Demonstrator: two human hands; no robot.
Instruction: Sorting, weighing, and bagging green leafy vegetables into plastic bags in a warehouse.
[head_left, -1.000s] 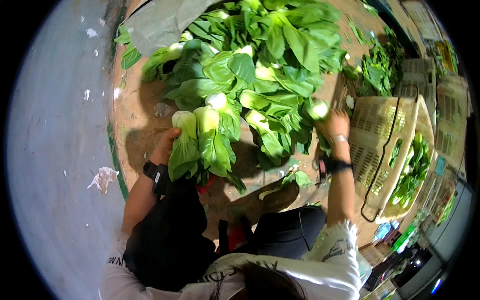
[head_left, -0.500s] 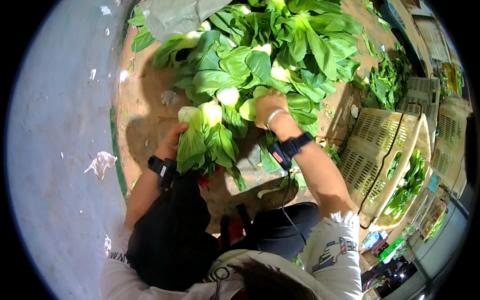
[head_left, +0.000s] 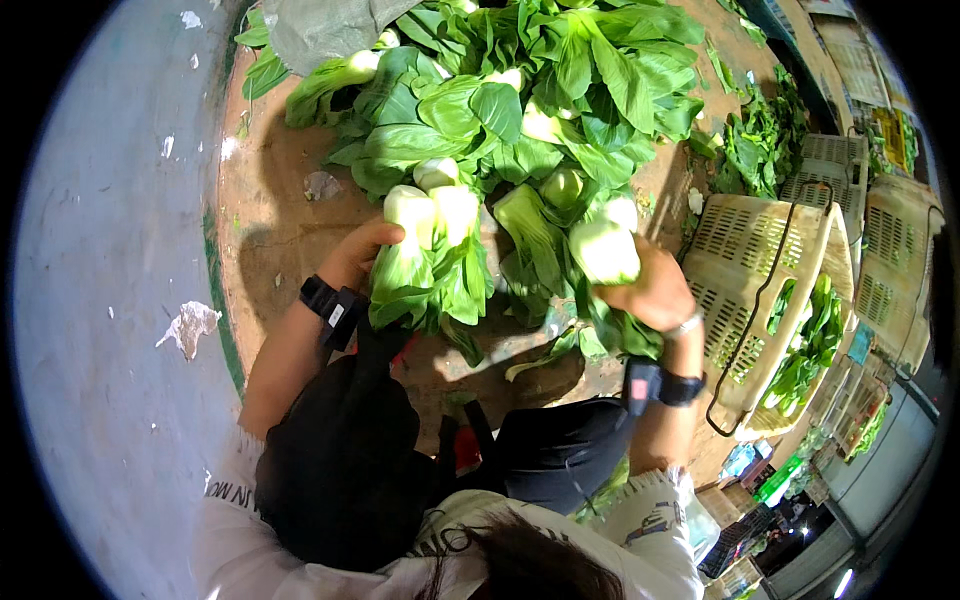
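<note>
My left hand is closed around a pair of bok choy, their pale bases up and their leaves hanging toward me. To the right, my right hand grips another bok choy, its white base lifted and turned up, with its leaves hanging below the hand. Between the two hands lies a loose bok choy. Just beyond them spreads a large heap of bok choy. Some fingers of both hands are hidden by the vegetables.
A cream plastic crate with greens inside lies tipped at the right, a black cord across it. Behind it are more crates and loose greens. A grey cloth covers the heap's far left. A grey-blue wall runs along the left.
My right hand has moved from the heap toward me and right, now lifting a bok choy. My left hand stays near its place, still holding its bok choy.
</note>
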